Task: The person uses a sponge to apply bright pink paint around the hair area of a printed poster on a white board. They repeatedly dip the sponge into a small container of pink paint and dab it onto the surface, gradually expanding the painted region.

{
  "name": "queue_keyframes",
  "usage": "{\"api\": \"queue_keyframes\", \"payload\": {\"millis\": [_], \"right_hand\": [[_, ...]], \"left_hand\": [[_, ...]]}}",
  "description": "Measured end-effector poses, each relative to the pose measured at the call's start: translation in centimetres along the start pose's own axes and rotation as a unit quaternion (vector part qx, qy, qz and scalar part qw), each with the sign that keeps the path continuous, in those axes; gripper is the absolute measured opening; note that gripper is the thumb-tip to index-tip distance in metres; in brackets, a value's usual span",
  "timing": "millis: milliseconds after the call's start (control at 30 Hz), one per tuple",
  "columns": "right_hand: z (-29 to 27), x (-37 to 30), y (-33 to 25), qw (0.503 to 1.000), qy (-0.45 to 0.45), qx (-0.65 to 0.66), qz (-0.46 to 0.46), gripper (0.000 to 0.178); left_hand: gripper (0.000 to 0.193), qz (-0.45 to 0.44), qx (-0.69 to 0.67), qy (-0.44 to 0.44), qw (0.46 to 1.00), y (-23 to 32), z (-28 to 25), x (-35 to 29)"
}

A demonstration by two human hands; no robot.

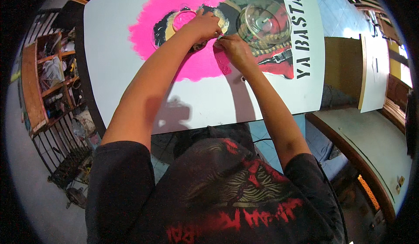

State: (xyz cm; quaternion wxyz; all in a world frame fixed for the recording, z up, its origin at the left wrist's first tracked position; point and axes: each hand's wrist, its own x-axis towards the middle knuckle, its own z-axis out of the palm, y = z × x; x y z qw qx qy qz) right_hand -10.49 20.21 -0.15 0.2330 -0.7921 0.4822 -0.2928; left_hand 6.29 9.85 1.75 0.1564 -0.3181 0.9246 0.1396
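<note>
A large white board (pixel 205 102) lies before me with a picture on it: a bright pink shape (pixel 148 34) around dark and cream patches. My left hand (pixel 205 27) is over the middle of the picture, fingers bent, its fingertips close to my right hand's. My right hand (pixel 238 51) pinches a small pale piece (pixel 219 38); its kind is too small to tell. Below those fingertips is a darker pink patch (pixel 225 68). Just left of my left hand is a round rim (pixel 175 22) with pink inside. A clear plastic bowl (pixel 265 24) sits on the picture's right part.
Bold black lettering (pixel 302 47) runs down the board's right side. At the left stands a wooden shelf (pixel 32 82) with compartments of odds and ends, near a black metal rack (pixel 54 134). A white panel (pixel 374 73) and a grey-topped table (pixel 371 134) are at the right.
</note>
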Motion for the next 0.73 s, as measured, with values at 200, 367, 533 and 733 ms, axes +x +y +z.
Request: {"api": "queue_keyframes", "payload": {"millis": [200,367,533,733], "right_hand": [[-2.2,-0.7,-2.4,0.999,0.029,-0.015,0.041,0.012],[-0.8,-5.0,-2.8,0.997,-0.031,-0.005,0.070,0.012],[-1.2,-5.9,-4.1,0.989,-0.113,-0.053,0.084,0.014],[-0.7,-7.4,-5.0,0.983,-0.137,-0.052,0.111,0.019]], "left_hand": [[0.024,-0.004,-0.005,-0.012,1.000,-0.3,0.2,0.1],[0.024,-0.003,-0.009,-0.010,1.000,0.0,0.0,0.2],[0.024,0.006,-0.009,0.009,1.000,-0.2,0.2,-0.4],[0.024,0.010,-0.008,-0.005,1.000,-0.5,0.5,-0.1]]}}
